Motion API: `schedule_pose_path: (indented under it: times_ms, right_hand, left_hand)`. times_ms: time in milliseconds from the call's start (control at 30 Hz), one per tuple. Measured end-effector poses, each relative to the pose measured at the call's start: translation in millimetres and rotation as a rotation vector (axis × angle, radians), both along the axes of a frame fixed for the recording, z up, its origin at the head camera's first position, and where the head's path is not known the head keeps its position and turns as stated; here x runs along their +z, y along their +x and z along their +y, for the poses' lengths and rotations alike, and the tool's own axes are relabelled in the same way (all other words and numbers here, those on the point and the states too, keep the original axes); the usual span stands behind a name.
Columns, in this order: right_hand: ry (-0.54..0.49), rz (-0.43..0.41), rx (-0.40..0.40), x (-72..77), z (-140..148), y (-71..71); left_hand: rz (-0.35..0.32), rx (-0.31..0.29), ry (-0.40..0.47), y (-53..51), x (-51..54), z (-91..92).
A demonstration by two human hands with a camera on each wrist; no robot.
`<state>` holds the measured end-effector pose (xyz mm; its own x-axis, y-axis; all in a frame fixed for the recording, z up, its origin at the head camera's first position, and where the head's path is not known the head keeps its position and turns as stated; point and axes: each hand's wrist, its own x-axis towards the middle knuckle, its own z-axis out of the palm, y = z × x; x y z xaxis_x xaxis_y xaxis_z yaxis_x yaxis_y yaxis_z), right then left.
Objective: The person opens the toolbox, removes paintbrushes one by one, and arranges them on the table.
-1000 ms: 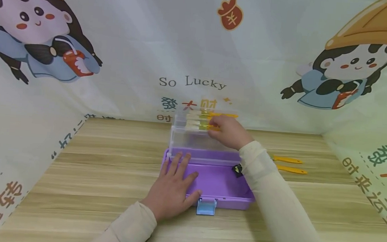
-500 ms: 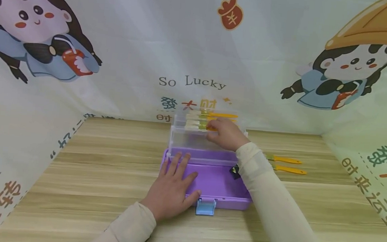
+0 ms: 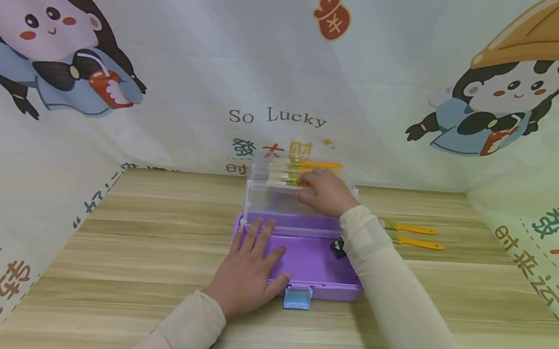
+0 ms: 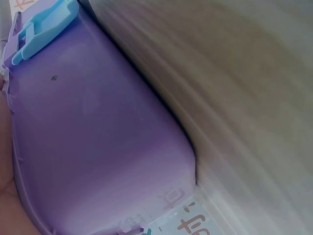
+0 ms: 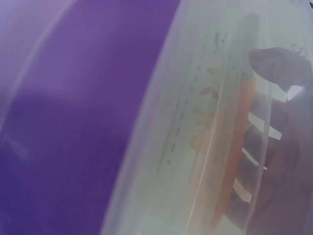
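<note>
Shifted slightly leftward, the right hand [image 3: 328, 192] pinches a brush [image 3: 281, 179] while the left hand [image 3: 248, 274] lies outspread on the box [image 3: 314, 261].

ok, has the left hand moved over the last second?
No, no visible shift either way: in the head view the left hand keeps its place against the "So Lucky" lettering, thumb still beside the blue latch.

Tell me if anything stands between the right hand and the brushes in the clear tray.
Nothing visible does: in the head view, the right hand is right at the brushes in the clear tray, covering part of their handles. Whether its fingertips grip one is hidden.
</note>
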<state>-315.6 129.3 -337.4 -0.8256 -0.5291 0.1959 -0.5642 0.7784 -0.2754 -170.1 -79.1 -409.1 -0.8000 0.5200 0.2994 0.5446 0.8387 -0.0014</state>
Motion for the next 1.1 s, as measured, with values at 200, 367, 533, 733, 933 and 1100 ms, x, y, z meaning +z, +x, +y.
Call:
schedule_pose_path:
  times_ms: [200, 367, 533, 733, 933, 1100]
  right_hand:
    - [0.025, -0.011, -0.006, 0.0, -0.1, 1.3]
    - [0.023, -0.016, -0.002, -0.2, -0.1, 1.7]
    - [0.031, -0.016, 0.002, 0.9, -0.5, 1.9]
    - [0.046, -0.018, 0.007, 0.9, -1.1, 0.7]
    - [0.080, -0.008, 0.007, -1.4, -0.8, -1.7]
    - [0.091, -0.014, 0.008, -2.3, -0.6, -2.4]
  left_hand:
    - [0.004, 0.003, -0.008, -0.3, -0.9, 0.0]
    - [0.006, 0.000, -0.004, -0.5, -1.0, 0.2]
    - [0.004, -0.007, 0.006, -0.2, -0.6, -0.2]
    - [0.007, -0.006, 0.000, -0.1, 0.3, -0.5]
    - [0.015, -0.007, 0.008, -0.5, 0.4, 0.0]
    - [0.007, -0.005, 0.009, 0.0, 0.3, 0.2]
